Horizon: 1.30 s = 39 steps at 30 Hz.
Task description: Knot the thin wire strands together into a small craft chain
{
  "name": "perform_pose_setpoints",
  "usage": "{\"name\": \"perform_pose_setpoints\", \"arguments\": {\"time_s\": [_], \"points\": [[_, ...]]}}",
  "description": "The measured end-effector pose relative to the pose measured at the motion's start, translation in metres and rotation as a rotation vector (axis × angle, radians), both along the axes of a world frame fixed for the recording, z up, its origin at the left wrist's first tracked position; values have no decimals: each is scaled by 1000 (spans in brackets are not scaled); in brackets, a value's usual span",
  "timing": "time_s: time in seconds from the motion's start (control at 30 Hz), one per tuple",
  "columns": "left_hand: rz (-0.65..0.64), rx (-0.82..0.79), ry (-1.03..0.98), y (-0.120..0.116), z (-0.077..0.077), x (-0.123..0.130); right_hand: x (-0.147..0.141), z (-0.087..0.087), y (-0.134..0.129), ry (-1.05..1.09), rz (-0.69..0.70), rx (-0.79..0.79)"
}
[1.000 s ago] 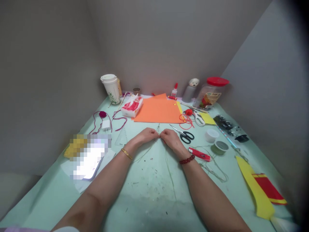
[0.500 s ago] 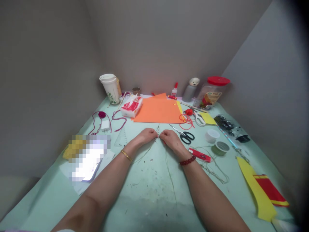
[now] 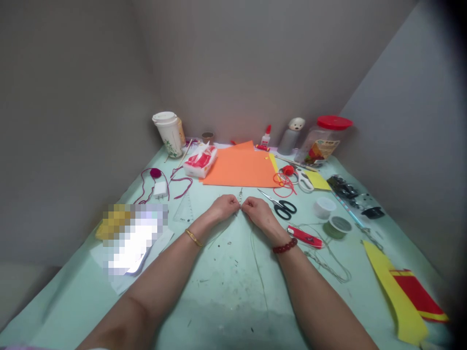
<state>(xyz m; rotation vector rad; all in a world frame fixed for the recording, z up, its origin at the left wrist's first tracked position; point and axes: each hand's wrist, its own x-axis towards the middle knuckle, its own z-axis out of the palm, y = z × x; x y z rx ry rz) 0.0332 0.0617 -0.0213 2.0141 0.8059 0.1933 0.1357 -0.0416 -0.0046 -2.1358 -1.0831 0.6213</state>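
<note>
My left hand (image 3: 226, 207) and my right hand (image 3: 256, 210) meet almost fingertip to fingertip over the middle of the table. Both are closed in a pinch on a thin greenish cord (image 3: 257, 257). A narrow knotted or beaded length (image 3: 241, 194) of it stands up between them, too small to make out fully. Loose strands trail toward me from beneath both hands. Black-handled scissors (image 3: 283, 208) lie just right of my right hand, and a clear set square (image 3: 185, 210) is left of my left hand.
Orange sheets (image 3: 241, 167) and a tissue pack (image 3: 200, 161) lie beyond my hands. On the right are a red box cutter (image 3: 305, 237), small tubs (image 3: 337, 227), red cord (image 3: 286, 182) and a red-lidded jar (image 3: 324, 141). A glowing phone (image 3: 134, 243) and a cup (image 3: 169, 136) are left.
My hands have drawn slightly closer together at the cord, and my right fingers have shifted a little. The whole view has turned slightly, so things on the right appear farther right.
</note>
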Motion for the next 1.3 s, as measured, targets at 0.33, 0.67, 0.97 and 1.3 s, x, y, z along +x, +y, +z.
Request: {"name": "perform_pose_setpoints", "arguments": {"time_s": [0.33,0.67,0.97,1.3], "points": [[16,35,48,-4,6,-1,0,0,1,-15,-3,-17],[21,6,37,-5,7,0,1,-4,5,74,-73,38],[7,44,5,-3,2,1,5,-10,11,161,-146,19],[151,-30,-107,2,-7,5,0,-7,20,350,-234,196]]}}
